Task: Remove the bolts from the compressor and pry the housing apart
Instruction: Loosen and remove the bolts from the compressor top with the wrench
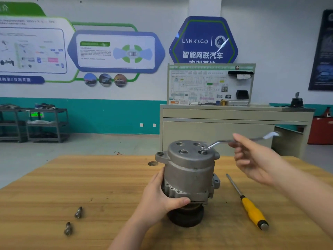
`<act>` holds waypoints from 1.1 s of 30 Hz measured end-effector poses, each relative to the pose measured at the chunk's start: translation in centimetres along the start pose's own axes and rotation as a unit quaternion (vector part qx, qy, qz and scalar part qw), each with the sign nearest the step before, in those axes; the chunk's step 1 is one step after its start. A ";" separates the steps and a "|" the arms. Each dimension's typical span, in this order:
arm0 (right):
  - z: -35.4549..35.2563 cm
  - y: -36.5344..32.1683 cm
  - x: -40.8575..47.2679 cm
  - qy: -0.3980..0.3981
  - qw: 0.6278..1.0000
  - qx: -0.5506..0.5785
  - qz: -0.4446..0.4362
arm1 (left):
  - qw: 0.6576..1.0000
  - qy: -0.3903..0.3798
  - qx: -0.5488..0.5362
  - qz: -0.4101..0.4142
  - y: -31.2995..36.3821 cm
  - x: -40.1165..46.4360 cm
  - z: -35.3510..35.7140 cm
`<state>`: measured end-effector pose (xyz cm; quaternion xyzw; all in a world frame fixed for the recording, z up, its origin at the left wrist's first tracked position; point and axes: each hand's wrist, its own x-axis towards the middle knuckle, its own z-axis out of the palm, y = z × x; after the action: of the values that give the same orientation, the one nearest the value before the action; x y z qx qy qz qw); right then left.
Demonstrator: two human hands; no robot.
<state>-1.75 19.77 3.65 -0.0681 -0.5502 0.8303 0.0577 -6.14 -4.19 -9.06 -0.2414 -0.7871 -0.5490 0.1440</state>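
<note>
The compressor (189,175) stands upright on the wooden table (54,186), left hand (158,197) gripping its lower body. Right hand (252,159) pinches the wrench (223,142) seated on a top bolt (203,148). Two loose bolts (73,221) lie left, a yellow-handled screwdriver (249,204) right.

Wall posters (115,51), grey shelving carts (46,123), beige cabinet (234,116) — wiring-diagram board (210,83) on top.

Two bare forearms enter from the bottom and lower right of the frame, with no sleeves, gloves, watch or rings visible. The left hand (158,197) shows a short, unpainted thumbnail. The right hand (252,159) has slim fingers; its nails are too blurred to judge.
</note>
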 end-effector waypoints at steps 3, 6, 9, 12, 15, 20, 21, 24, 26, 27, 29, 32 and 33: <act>2.7 -2.7 3.6 -0.001 0.994 -0.079 0.072 | 1.000 -0.002 -0.003 0.002 -0.2 0.0 0.0; 7.0 -3.9 5.4 -0.020 0.952 -0.295 0.082 | 1.000 -0.007 -0.006 0.007 -0.3 0.1 -0.1; 11.7 -2.9 5.0 -0.044 0.850 -0.523 -0.047 | 1.000 -0.008 -0.003 0.008 -0.5 0.1 -0.2; 13.8 -0.9 2.2 -0.075 0.708 -0.660 -0.240 | 1.000 0.001 0.002 0.008 -0.5 0.1 -0.2; 12.2 1.3 -1.7 -0.087 0.637 -0.665 -0.380 | 1.000 -0.001 -0.001 0.003 -0.3 0.1 -0.2; 4.6 3.5 -5.0 -0.133 0.719 -0.463 -0.501 | 1.000 -0.005 0.001 0.002 -0.3 0.0 -0.1; 3.2 3.6 -4.9 -0.138 0.762 -0.401 -0.489 | 1.000 -0.005 -0.004 0.000 -0.3 0.0 -0.1; 0.4 3.8 -3.3 -0.076 0.858 -0.243 -0.446 | 1.000 -0.007 -0.009 -0.003 -0.4 0.1 -0.1; 0.3 3.5 -1.3 -0.011 0.933 -0.125 -0.338 | 1.000 -0.008 -0.002 -0.002 -0.3 0.2 -0.1; 0.7 3.2 -0.1 0.012 0.959 -0.075 -0.275 | 1.000 -0.008 0.004 -0.001 -0.3 0.2 -0.2; 1.9 2.1 2.4 0.058 0.980 -0.075 -0.172 | 1.000 -0.014 0.007 -0.002 -0.3 0.2 -0.3; 4.7 -0.2 5.1 0.060 0.963 -0.249 -0.081 | 1.000 -0.020 0.003 -0.003 -0.2 0.1 -0.3; 5.8 -0.9 5.5 0.043 0.945 -0.317 -0.069 | 1.000 -0.019 0.002 -0.003 -0.3 0.1 -0.3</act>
<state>-8.14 15.84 6.42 -0.0803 -0.7855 0.6029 0.1140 -6.36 -4.56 -9.10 -0.2489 -0.7917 -0.5431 0.1275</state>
